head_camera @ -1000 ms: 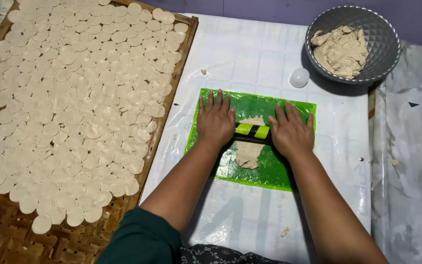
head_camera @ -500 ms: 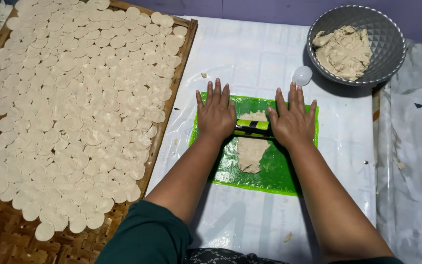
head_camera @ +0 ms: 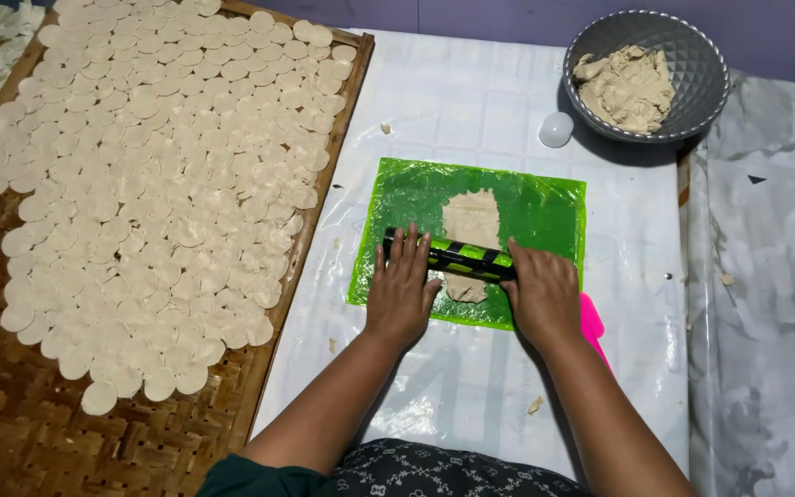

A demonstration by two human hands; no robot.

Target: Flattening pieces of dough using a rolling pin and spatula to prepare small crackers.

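Here I press my flat, unclenched left hand (head_camera: 401, 296) and right hand (head_camera: 545, 294) on the black-and-green striped rolling pin (head_camera: 457, 259), flattening beige dough (head_camera: 471, 221) on the green plastic sheet (head_camera: 545, 198); next calls for even pressure.

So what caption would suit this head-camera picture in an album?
Both hands, left hand and right hand, press a black-and-green roller over flattened dough on a green plastic sheet.

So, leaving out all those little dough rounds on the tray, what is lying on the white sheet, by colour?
Green: 1, plastic sheet
Black and green: 1, roller
Pink: 1, scraper
Grey: 1, bowl
White: 1, small cup
Total: 5
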